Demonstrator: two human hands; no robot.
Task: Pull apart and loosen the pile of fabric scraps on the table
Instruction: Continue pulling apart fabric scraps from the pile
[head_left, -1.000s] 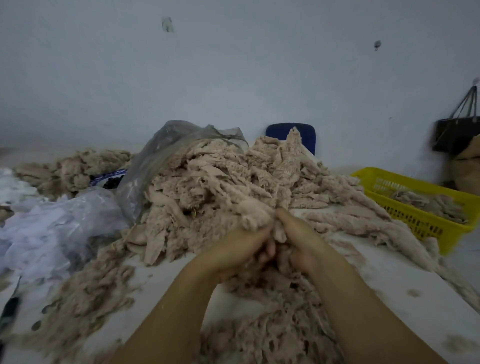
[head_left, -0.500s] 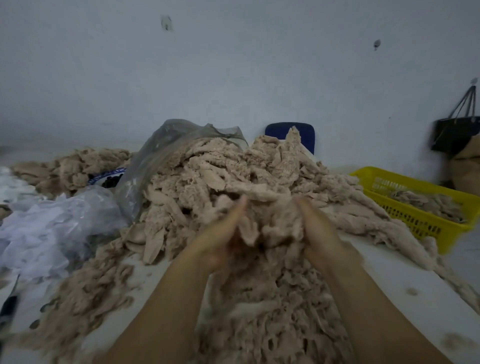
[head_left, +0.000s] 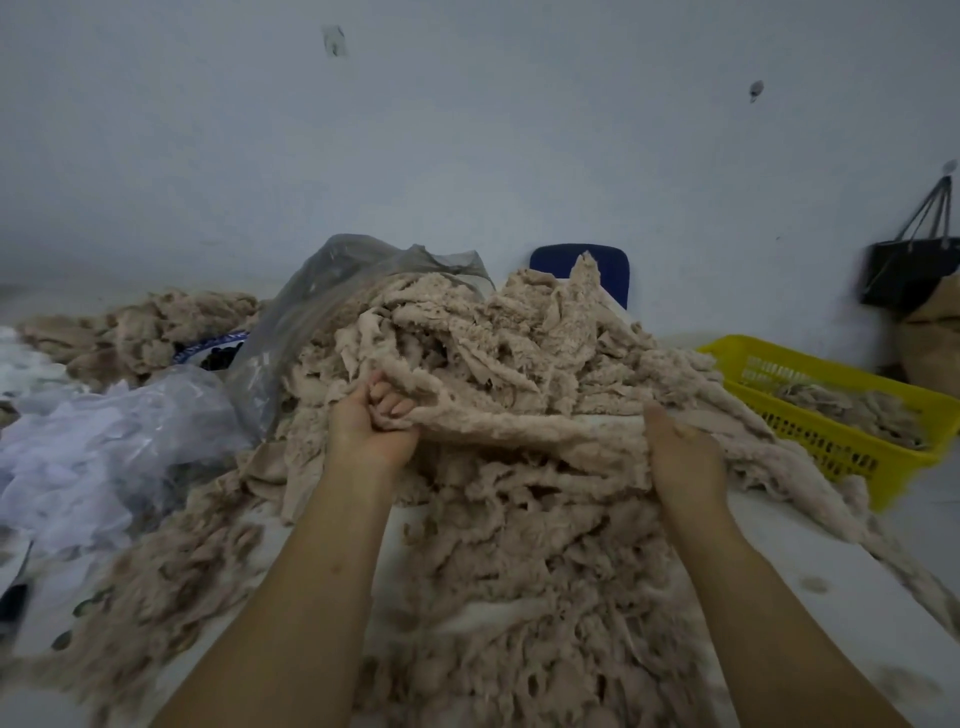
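— While the left hand (head_left: 371, 421) was fisted round one end of a band of scraps (head_left: 519, 428) and the right hand (head_left: 680, 457) clamped the other end, thumb on top and fingers buried under the cloth, what worried you?

— The band was drawn taut between them, and it ran straight into the pile of fabric scraps (head_left: 493, 343) heaped on the table (head_left: 810, 540) at twelve o'clock. I judged that a harder pull would drag the whole heap toward six o'clock rather than loosen it.

— And off the table?

— Possibly. Loose fluff already lay at six o'clock between the forearms. I couldn't see the near edge, so more might have slid to the floor.

— Anything at the sides?

— The yellow basket (head_left: 831, 452) sat at two o'clock, just beside the pile's trailing strands; a wide swing of the right arm could have shoved it. At ten o'clock the grey plastic bag (head_left: 311, 306) lay against the heap, and tangled scraps might have hauled it along.

— Tearing?

— The scraps looked frayed and soft. A jerk might have ripped them instead of separating them, and thrown lint up.
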